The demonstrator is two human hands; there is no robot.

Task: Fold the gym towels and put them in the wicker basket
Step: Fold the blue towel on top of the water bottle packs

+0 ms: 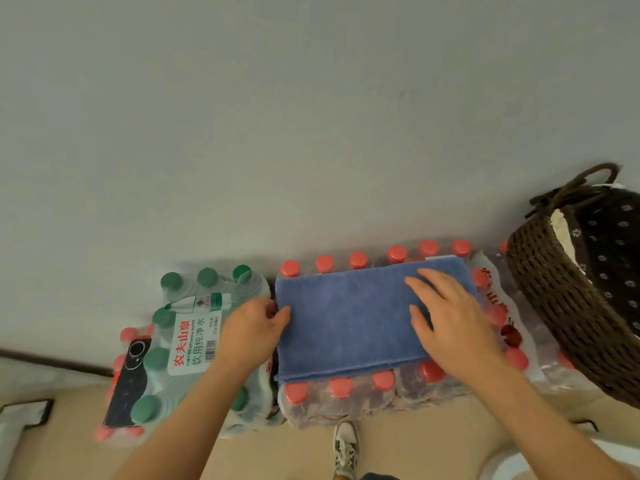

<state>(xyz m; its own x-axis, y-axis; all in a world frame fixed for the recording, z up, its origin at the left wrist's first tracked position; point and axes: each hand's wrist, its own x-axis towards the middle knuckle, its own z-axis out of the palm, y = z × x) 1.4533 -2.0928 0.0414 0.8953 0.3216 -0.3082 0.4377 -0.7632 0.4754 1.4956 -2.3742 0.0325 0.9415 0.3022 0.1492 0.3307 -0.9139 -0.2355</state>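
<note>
A blue gym towel [346, 320], folded into a long rectangle, lies flat on a pack of red-capped water bottles [341, 389]. My left hand [254, 329] pinches the towel's left edge between thumb and fingers. My right hand [450, 317] rests flat on the towel's right part, fingers spread. The dark brown wicker basket [554, 299] stands tilted at the right, on more bottle packs; its lining is dark with small flowers, and something cream-coloured shows inside near the rim.
A pack of green-capped bottles [194, 341] with a white label stands left of the towel, and a dark phone-like object [130, 379] lies on its left side. A grey wall fills the background. A shoe [345, 448] shows on the tan floor below.
</note>
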